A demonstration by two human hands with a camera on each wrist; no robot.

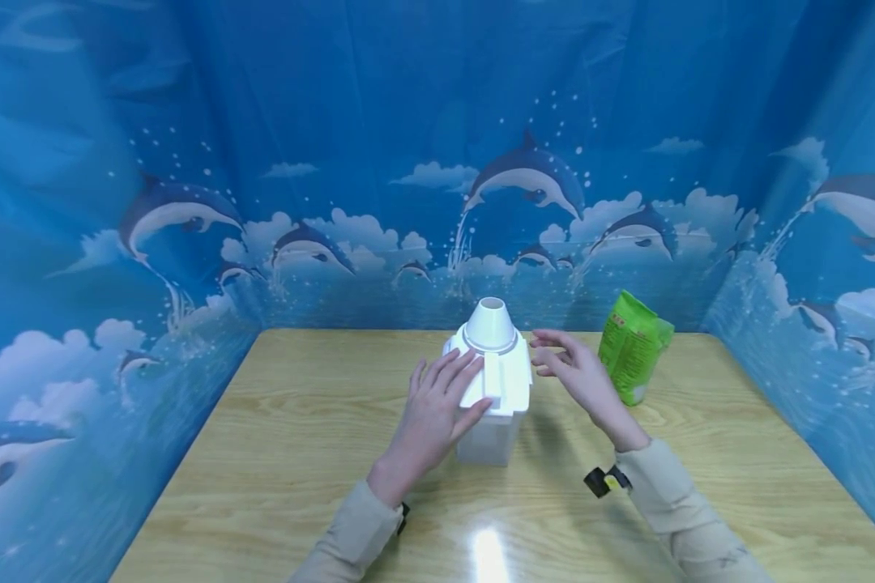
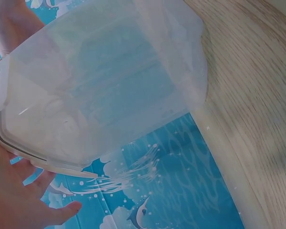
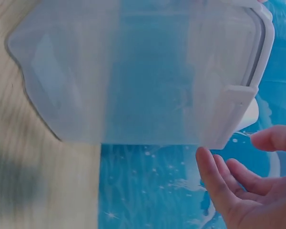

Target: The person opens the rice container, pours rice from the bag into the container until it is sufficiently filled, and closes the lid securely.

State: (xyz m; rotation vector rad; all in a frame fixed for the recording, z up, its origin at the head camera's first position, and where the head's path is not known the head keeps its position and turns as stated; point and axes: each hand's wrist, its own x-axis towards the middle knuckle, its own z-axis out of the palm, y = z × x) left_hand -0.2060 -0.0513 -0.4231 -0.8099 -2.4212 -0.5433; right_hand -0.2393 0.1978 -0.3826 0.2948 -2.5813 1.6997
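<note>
A translucent storage container (image 1: pixel 487 441) stands upright on the wooden table, a white lid (image 1: pixel 510 376) on top with a white cone-shaped cap (image 1: pixel 491 326). My left hand (image 1: pixel 437 405) rests with spread fingers on the lid's left and front edge. Just right of the lid, my right hand (image 1: pixel 565 364) hovers with loosely bent fingers and nothing in them. In the right wrist view, a gap shows between the thumb of my right hand (image 3: pixel 248 181) and the lid's side clip (image 3: pixel 231 114). Seen from the left wrist, the container (image 2: pixel 109 71) looks see-through, with no contents visible.
A green printed bag (image 1: pixel 633 348) stands on the table (image 1: pixel 299 453) behind my right forearm. Blue dolphin-print curtains (image 1: pixel 350 146) enclose the table at the back and both sides.
</note>
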